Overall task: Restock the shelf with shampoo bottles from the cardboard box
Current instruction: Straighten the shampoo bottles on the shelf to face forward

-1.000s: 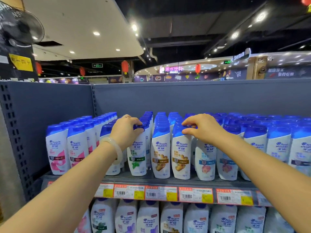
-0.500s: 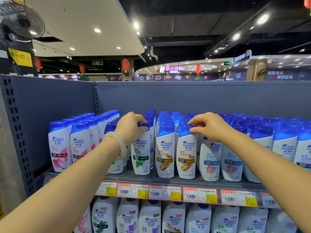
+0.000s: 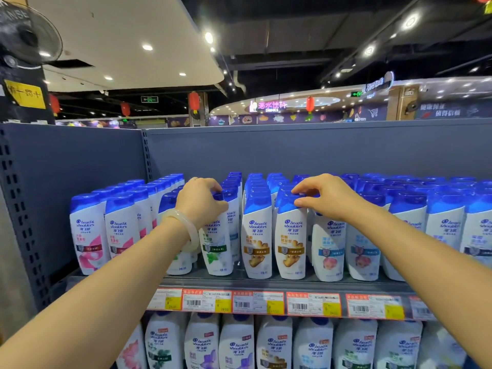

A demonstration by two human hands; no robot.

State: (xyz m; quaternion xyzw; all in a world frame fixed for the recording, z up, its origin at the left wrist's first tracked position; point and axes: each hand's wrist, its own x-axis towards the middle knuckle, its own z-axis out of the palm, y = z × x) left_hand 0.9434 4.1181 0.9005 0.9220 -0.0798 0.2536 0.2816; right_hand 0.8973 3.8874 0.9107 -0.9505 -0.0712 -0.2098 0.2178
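Shampoo bottles (image 3: 257, 235), white plastic with blue caps, standing upright in tight rows on grey metal shelf (image 3: 279, 283), front row near the shelf's front lip. Packed cap to cap, row behind row toward the grey back panel (image 3: 292, 147); little free room between neighbours, open space only above the caps. Perforated grey side panel (image 3: 24, 209) closing off the left end, just beside the pink-label bottles. Red-and-yellow price tags (image 3: 258, 302) along the shelf edge, more white bottles on the lower tier (image 3: 237, 344) beneath. Left hand (image 3: 201, 203), pale bangle (image 3: 183, 230) at the wrist, fingers curled over the blue cap of green-label bottle (image 3: 214, 246), gripping it from above. Right hand (image 3: 323, 197) over the cap of ginger-label bottle (image 3: 290, 235), fingers bent down onto the cap top, thumb against its front, pinching it.
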